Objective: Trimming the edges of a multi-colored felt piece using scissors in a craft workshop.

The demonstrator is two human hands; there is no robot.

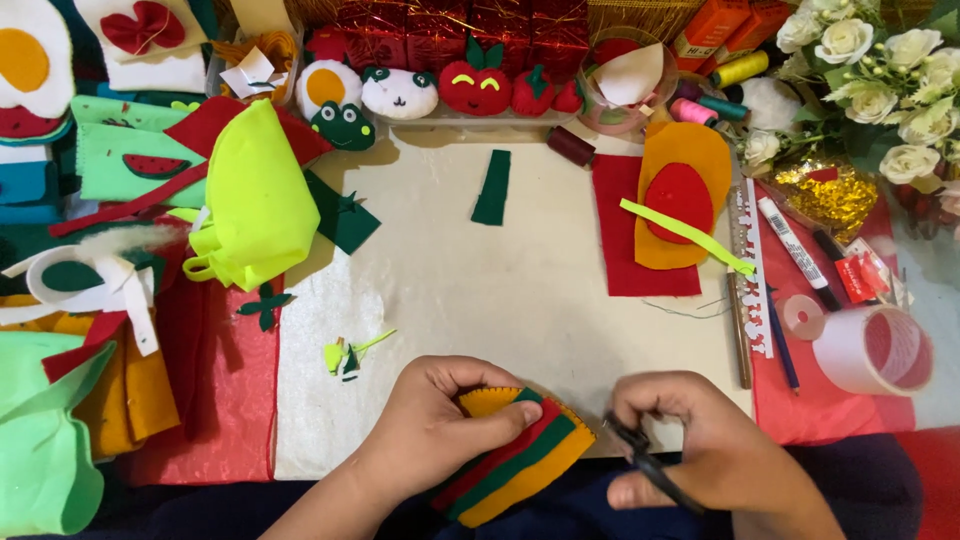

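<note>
The striped felt piece (520,455), layered in orange, green and red, sat at the near edge of the counter (500,290), just in front of the person. Its layers looked already joined, with stitching along the orange top edge, so the sewing seemed mostly done and trimming was what remained, in my judgement. The left hand (440,430) was closed on the piece, thumb pressed flat across its stripes. The right hand (700,450) was curled shut around small black scissors (645,460), their tips just beside the piece's right corner; whether the blades touched it I could not tell.
</note>
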